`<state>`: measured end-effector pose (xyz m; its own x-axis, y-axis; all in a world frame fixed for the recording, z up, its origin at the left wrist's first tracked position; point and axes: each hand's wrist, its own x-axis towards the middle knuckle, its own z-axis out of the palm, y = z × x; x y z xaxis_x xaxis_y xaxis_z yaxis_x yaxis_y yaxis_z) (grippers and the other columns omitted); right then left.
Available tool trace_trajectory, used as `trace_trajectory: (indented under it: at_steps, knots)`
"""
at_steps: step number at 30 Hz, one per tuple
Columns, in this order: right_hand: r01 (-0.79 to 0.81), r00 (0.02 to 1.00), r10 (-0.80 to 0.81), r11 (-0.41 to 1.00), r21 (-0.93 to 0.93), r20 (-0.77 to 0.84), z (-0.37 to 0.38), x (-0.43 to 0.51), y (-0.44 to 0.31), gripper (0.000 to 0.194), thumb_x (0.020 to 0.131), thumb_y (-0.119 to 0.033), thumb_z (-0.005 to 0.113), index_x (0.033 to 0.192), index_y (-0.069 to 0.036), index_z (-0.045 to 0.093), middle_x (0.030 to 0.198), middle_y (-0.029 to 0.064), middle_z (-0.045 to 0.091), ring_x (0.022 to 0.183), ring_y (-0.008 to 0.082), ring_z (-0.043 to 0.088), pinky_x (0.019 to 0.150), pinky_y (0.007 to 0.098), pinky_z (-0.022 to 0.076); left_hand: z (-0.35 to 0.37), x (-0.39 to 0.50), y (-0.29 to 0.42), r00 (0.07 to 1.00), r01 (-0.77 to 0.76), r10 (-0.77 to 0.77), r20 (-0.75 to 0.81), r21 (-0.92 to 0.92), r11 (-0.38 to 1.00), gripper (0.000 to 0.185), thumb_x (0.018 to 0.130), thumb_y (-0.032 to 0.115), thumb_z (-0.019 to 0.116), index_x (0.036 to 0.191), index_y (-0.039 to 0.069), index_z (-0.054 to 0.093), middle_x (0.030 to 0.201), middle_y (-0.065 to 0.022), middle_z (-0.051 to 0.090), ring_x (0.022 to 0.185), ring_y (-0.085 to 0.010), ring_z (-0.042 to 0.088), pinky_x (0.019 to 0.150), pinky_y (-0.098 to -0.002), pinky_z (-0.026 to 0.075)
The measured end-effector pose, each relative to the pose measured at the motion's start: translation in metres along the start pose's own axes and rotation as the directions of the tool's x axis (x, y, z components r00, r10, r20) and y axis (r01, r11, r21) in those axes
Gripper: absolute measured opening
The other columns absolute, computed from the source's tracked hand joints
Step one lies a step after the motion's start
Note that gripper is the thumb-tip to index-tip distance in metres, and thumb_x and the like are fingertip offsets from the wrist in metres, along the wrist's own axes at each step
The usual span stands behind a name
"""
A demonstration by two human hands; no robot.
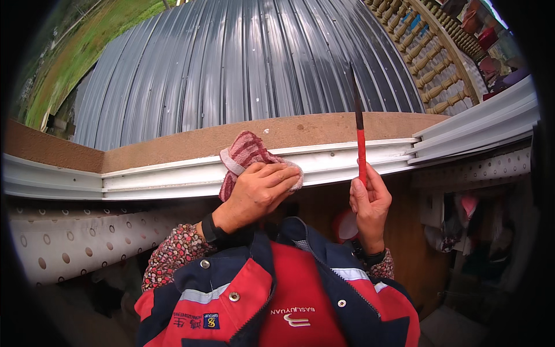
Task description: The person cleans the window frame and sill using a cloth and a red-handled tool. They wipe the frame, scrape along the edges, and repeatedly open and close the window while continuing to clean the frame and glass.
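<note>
My left hand [262,188] presses a red and pink striped cloth [249,152] onto the white window frame's bottom track [338,158]. Part of the cloth is bunched up beyond my fingers and reaches the brown outer sill. To the right, my right hand [370,199] holds a long, thin tool [359,117] upright by its red handle. Its dark, narrow blade points away from me, over the sill and the roof. What kind of tool it is, I cannot tell.
Outside the brown sill [299,128] lies a grey corrugated metal roof [243,65], with a balustrade [438,65] on its right. A dotted curtain [86,243] hangs inside at the left. The window frame's side [481,117] rises at the right.
</note>
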<state>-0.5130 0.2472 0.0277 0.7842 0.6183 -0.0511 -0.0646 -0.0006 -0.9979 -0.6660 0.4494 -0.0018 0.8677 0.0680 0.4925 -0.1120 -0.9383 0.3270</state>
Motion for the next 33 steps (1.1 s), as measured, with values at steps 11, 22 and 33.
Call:
trace_trajectory:
  at_steps: [11,22,33]
  knots:
    - [-0.021,0.999,0.020,0.999,0.048,0.026,0.029,0.016,0.005,0.045,0.102,-0.008,0.060,0.144,0.003,0.048,0.080,-0.0031,0.054,0.062,0.0011,0.044,0.052,0.0177,0.0348,-0.141,-0.193,-0.093,0.926,0.378,-0.364,-0.104,0.290,0.879,0.025,0.084,0.007,0.072,0.108,0.004,0.073,0.108,-0.0100,0.074,0.103,-0.0279,0.070,0.092,-0.0390,0.048]
    - [0.066,0.997,-0.065,0.998,-0.019,0.050,0.056,0.021,0.006,0.044,0.100,-0.007,0.062,0.141,0.004,0.051,0.088,-0.0015,0.061,0.069,0.0022,0.051,0.059,0.0178,0.0414,-0.170,-0.275,-0.121,0.681,0.723,-0.604,-0.413,0.254,0.642,0.020,0.099,0.008,0.062,0.114,0.001,0.072,0.120,-0.0117,0.071,0.119,-0.0265,0.063,0.111,-0.0403,0.039]
    - [0.081,0.993,-0.077,0.996,0.046,-0.084,0.017,0.028,0.002,0.044,0.101,-0.006,0.058,0.143,0.006,0.047,0.078,-0.0007,0.055,0.057,0.0018,0.043,0.047,0.0179,0.0339,-0.032,-0.061,-0.013,0.982,0.174,-0.182,0.051,0.135,0.976,0.042,0.085,0.009,0.071,0.125,-0.003,0.065,0.131,-0.0183,0.064,0.125,-0.0327,0.060,0.109,-0.0459,0.045]
